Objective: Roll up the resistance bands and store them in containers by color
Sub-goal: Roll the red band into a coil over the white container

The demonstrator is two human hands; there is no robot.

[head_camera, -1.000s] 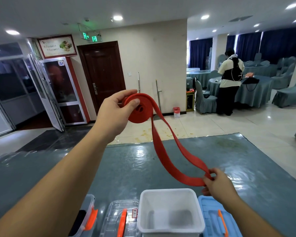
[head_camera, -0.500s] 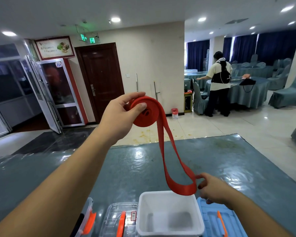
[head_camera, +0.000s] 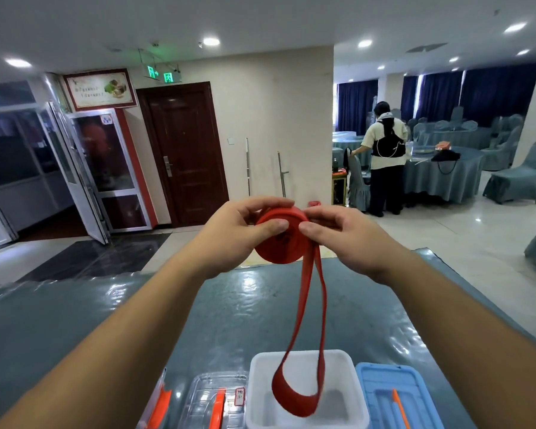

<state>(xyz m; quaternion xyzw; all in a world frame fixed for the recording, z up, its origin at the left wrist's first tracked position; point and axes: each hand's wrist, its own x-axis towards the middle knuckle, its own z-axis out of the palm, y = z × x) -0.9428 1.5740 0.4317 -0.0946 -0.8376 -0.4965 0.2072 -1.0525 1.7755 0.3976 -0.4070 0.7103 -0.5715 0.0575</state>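
A red resistance band [head_camera: 283, 246] is partly wound into a thick roll held up at chest height. My left hand [head_camera: 235, 233] grips the roll from the left, thumb across its face. From the right, my right hand [head_camera: 341, 233] pinches the band at the roll's edge. The unrolled tail hangs down as a long loop, and its lowest part dangles over the open white container [head_camera: 359, 394] at the near table edge.
A clear lid with an orange latch [head_camera: 217, 400] lies left of the white container, a blue lid [head_camera: 393, 394] to its right, another clear box [head_camera: 158, 404] further left. The table has a shiny teal cover [head_camera: 75, 320]. A person [head_camera: 384, 156] stands far back by covered tables.
My right hand let go of the loop's bottom and rose to the roll. The roll came lower and toward the middle, and the tail now hangs straight down over the white container.
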